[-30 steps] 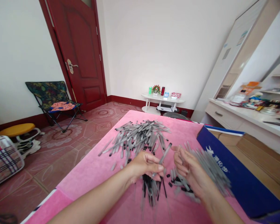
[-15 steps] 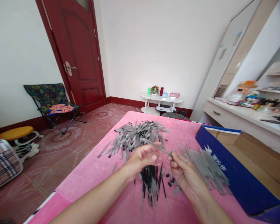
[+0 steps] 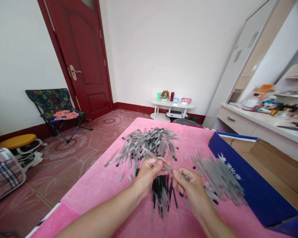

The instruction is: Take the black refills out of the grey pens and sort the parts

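Between my two hands is a translucent grey pen, slanting down to the right. My left hand is closed around its middle, the thumb on top. At the pen's lower right end, the fingers of my right hand are pinched together; the exact tip is hidden by them. Below the hands lies a bunch of thin black refills. A large loose heap of grey pens spreads behind the hands. To the right, more clear pen barrels lie side by side in a pile.
A blue cardboard box, its inside brown, stands along the right of the pink-covered table. Small loose caps are scattered on the cloth. Beyond are a white side table, a folding chair and a white counter.
Both hands have shifted slightly left and down with the pen. My left thumb has closed onto the pen. More small pieces now show beside the right pile.
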